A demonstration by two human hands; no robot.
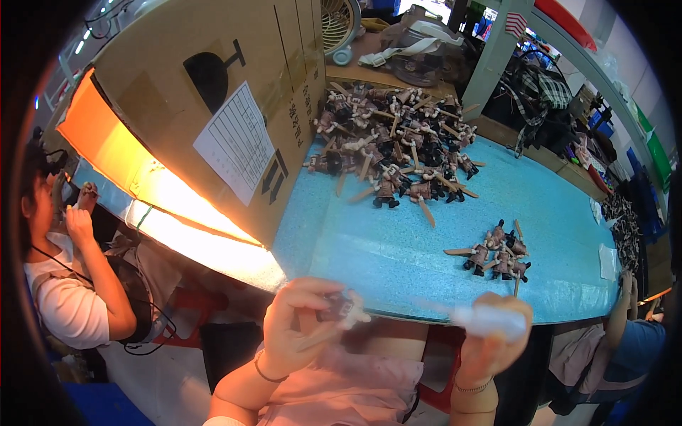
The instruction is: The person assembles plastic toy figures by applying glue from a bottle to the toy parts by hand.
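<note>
My left hand (288,330) pinches a small toy figure (346,309) in brown and pale colours, with a flat tan stick running down along the palm. Wrapped in my right hand (490,348) is a white squeeze bottle (491,321); its thin tip, smeared by motion, points left toward the figure. A gap separates the tip from the figure. Both hands are over my lap at the table's near edge. A small group of similar figures (501,254) lies on the blue tabletop (341,248), right of centre, their tan sticks poking outward.
A big heap of such figures (398,138) covers the table's far side. At left stands a large cardboard box (213,92), brightly lit along its lower edge. A fan (339,25) and bags sit behind. Co-workers (78,284) sit on both sides.
</note>
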